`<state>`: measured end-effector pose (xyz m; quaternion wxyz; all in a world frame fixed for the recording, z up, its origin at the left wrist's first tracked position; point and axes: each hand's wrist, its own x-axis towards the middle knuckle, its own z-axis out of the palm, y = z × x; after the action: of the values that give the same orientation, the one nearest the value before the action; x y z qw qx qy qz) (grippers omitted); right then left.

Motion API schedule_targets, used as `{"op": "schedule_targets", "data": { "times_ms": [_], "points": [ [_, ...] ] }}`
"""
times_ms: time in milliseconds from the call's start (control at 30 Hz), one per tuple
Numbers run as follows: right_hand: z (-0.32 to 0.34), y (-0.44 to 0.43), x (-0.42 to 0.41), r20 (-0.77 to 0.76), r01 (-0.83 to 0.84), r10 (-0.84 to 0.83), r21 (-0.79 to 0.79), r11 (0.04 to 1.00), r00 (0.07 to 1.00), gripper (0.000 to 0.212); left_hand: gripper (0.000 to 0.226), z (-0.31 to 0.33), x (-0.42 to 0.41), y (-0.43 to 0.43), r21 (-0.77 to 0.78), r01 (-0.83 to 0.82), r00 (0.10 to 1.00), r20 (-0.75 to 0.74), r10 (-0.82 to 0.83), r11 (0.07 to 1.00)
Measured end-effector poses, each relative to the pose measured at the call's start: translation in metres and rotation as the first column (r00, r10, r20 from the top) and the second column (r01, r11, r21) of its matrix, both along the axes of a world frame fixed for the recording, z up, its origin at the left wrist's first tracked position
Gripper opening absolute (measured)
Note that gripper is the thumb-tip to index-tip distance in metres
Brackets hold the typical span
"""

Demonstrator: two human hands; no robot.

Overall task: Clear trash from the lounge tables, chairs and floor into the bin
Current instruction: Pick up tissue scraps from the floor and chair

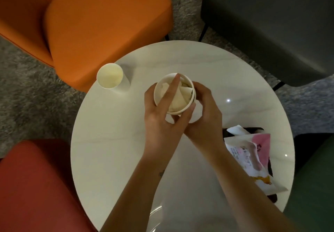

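Your left hand [160, 123] and right hand [206, 116] both curl round the stuffed paper cup [160, 94] just above the middle of the round table [117, 141]. It stands mouth-up. Your left index finger [171, 90] lies straight across the mouth, pressing the crumpled napkin [180, 99] down. The empty cup [109, 76] stands upright to the far left, nearer your left hand, so that hand is probably best placed to collect it. The wrappers [247, 152] lie near right.
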<state>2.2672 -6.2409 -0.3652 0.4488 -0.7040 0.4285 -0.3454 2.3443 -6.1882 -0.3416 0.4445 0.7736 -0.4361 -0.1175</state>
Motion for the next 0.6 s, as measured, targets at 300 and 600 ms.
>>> {"op": "schedule_targets", "data": {
  "times_ms": [300, 600],
  "points": [
    [0.004, 0.027, 0.054, 0.019, -0.183, 0.184, -0.046, 0.982, 0.983, 0.071, 0.059, 0.004, 0.054, 0.039, 0.018, -0.086, 0.996, 0.018, 0.085, 0.996],
    [-0.044, 0.022, 0.173, -0.159, -0.088, 0.107, 0.124, 0.988, 0.981, 0.095, 0.059, 0.016, 0.170, 0.076, -0.049, -0.282, 0.953, 0.101, 0.286, 0.958]
  ]
}}
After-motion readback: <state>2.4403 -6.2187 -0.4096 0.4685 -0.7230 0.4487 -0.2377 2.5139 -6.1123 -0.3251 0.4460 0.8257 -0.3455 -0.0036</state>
